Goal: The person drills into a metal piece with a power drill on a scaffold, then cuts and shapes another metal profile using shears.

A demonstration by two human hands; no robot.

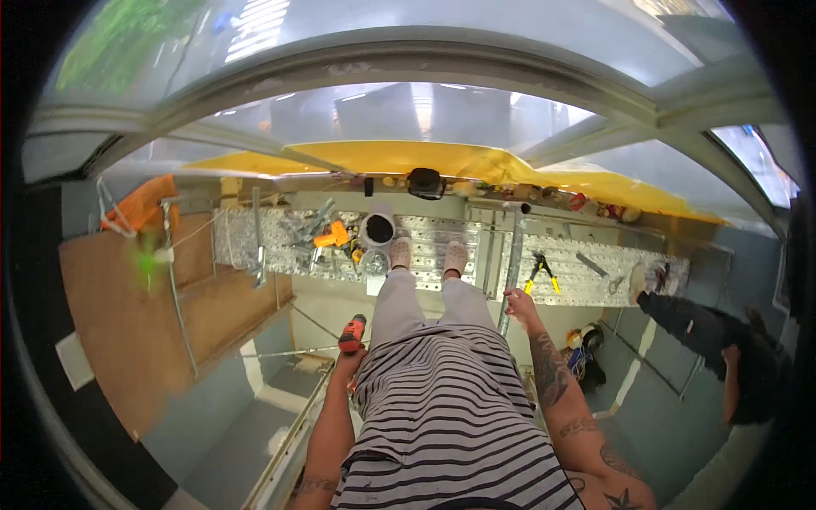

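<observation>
My left hand (349, 365) is closed around the grip of a red and black cordless drill (351, 334), held beside my left thigh. My right hand (522, 308) is raised at the right, its fingers curled together against the edge of a grey metal scaffold pole (515, 255). Whether those fingers pinch something small, I cannot make out. Both my feet stand on a perforated metal scaffold plank (429, 248). Right of the pole, black and yellow long-handled cutters (541, 274) lie on the planking.
An orange power tool (333, 234), a white bucket (377, 228) and a clear container (374, 263) stand left of my feet. Another person's leg (688, 316) rests on the plank's right end. Small items line a ledge ahead, below yellow sheeting (408, 156). Gaps drop away below the planks.
</observation>
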